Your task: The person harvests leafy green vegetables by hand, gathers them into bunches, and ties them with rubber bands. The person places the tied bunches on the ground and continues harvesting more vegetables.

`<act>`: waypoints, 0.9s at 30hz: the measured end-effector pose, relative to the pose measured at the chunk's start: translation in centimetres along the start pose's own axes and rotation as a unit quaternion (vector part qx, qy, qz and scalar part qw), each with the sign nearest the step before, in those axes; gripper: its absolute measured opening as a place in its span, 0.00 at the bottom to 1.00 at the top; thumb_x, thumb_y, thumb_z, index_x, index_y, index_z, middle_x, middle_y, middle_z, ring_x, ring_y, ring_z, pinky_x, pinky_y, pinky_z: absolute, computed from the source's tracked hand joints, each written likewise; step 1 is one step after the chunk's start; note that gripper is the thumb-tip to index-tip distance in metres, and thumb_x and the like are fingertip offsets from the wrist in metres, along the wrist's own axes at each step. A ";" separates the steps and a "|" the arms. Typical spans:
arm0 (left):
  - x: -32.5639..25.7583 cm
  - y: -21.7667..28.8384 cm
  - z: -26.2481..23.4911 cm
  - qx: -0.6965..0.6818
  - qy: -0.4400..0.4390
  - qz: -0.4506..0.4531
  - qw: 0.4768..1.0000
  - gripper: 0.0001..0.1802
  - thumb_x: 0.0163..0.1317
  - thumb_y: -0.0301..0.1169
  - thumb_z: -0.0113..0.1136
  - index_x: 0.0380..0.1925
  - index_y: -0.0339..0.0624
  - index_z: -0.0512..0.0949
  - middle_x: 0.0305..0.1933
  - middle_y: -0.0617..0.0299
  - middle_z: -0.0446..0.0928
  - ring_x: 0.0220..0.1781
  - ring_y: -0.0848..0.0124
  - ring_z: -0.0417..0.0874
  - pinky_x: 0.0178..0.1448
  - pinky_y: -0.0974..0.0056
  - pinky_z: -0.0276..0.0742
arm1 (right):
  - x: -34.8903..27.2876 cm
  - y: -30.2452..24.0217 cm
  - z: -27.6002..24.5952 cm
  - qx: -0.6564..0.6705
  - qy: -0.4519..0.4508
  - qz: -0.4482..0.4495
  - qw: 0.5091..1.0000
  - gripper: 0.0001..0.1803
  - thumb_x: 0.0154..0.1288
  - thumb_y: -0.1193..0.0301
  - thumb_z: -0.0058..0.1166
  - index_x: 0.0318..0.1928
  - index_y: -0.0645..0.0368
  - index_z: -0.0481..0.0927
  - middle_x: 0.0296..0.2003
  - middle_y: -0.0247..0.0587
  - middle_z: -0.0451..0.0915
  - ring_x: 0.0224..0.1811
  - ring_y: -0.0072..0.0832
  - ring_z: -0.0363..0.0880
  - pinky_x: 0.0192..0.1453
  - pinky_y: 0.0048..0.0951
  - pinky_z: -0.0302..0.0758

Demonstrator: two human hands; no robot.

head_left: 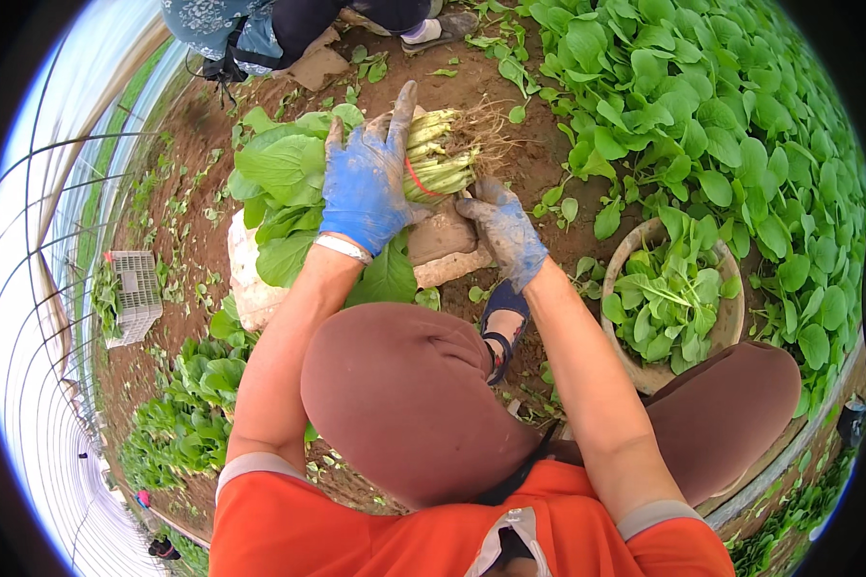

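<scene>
A bunch of leafy greens lies sideways in front of me, its leaves to the left and its pale stems and soil-covered roots to the right. A thin red band runs across the stems. My left hand, in a muddy blue glove, lies over the bunch where leaves meet stems, fingers spread and stretched away from me. Beside the root end is my right hand, in a similar dirty glove, thumb and fingers apart, with nothing visible in it. Beneath the bunch shows a brown, soil-smeared block with pale edges.
At my right stands a round tub of loose greens, beside a dense leafy bed. Picked greens lie on the left, with a pale crate farther off. Another person crouches ahead. Greenhouse hoops curve along the left.
</scene>
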State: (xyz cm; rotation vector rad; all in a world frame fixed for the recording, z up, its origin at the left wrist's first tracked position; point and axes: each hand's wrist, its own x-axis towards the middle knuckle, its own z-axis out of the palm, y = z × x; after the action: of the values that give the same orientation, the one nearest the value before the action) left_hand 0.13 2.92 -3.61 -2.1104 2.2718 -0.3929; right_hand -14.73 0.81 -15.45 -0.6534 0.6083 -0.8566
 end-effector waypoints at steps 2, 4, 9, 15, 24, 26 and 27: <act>0.1 0.0 -0.6 -0.040 -0.012 0.005 0.999 0.71 0.31 0.55 0.76 0.73 0.49 0.44 0.61 0.54 0.70 0.65 0.59 0.69 0.72 0.45 0.52 | 0.9 -0.6 -1.2 0.079 -0.002 0.038 0.996 0.19 0.60 0.83 0.48 0.53 0.69 0.72 0.48 0.43 0.77 0.50 0.29 0.76 0.56 0.25 0.72; -0.1 -0.1 -0.3 -0.058 0.026 0.030 0.998 0.66 0.33 0.49 0.76 0.72 0.47 0.49 0.54 0.56 0.73 0.59 0.60 0.72 0.70 0.50 0.57 | 1.9 -1.4 -3.2 0.162 -0.007 0.102 0.982 0.18 0.61 0.82 0.46 0.53 0.68 0.73 0.47 0.46 0.77 0.51 0.32 0.77 0.56 0.25 0.75; -0.3 0.3 -0.6 -0.063 0.041 0.059 0.995 0.63 0.33 0.44 0.75 0.72 0.49 0.51 0.48 0.57 0.72 0.51 0.59 0.73 0.66 0.52 0.62 | 4.3 -3.0 -5.0 0.304 -0.025 0.135 0.943 0.17 0.68 0.70 0.46 0.56 0.61 0.73 0.52 0.44 0.77 0.55 0.31 0.75 0.61 0.33 0.74; -0.9 0.2 -1.0 -0.043 0.033 0.082 0.995 0.63 0.33 0.42 0.76 0.72 0.50 0.51 0.51 0.56 0.71 0.54 0.60 0.71 0.65 0.52 0.62 | 6.2 -6.5 -3.1 0.260 -0.082 0.145 0.951 0.25 0.70 0.54 0.48 0.58 0.59 0.72 0.54 0.47 0.77 0.53 0.37 0.77 0.63 0.41 0.72; -1.9 0.1 -1.0 0.009 0.035 0.130 0.991 0.61 0.33 0.45 0.75 0.71 0.52 0.55 0.55 0.53 0.70 0.56 0.54 0.70 0.64 0.50 0.61 | 8.8 -10.0 -1.0 -0.045 -0.090 0.223 0.970 0.25 0.65 0.50 0.54 0.54 0.53 0.74 0.41 0.45 0.82 0.38 0.32 0.81 0.44 0.36 0.79; -1.9 0.4 -0.9 0.024 0.052 0.150 0.987 0.60 0.34 0.46 0.75 0.71 0.53 0.56 0.55 0.53 0.70 0.56 0.54 0.70 0.64 0.49 0.61 | 9.9 -10.9 -0.9 -0.111 -0.127 0.233 0.958 0.26 0.67 0.51 0.51 0.61 0.46 0.71 0.46 0.46 0.81 0.41 0.30 0.81 0.42 0.31 0.79; -2.0 0.3 -0.9 0.021 0.048 0.149 0.987 0.59 0.34 0.46 0.75 0.71 0.54 0.56 0.56 0.53 0.69 0.57 0.54 0.70 0.64 0.49 0.61 | 10.0 -11.2 -0.3 -0.161 -0.160 0.206 0.952 0.26 0.67 0.51 0.49 0.62 0.47 0.71 0.48 0.42 0.80 0.40 0.28 0.79 0.39 0.29 0.77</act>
State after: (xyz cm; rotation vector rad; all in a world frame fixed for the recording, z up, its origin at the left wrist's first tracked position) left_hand -0.16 5.09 -3.09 -1.7292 2.5530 -0.5353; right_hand -15.22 -13.06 -9.69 -0.8999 0.5661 -0.2506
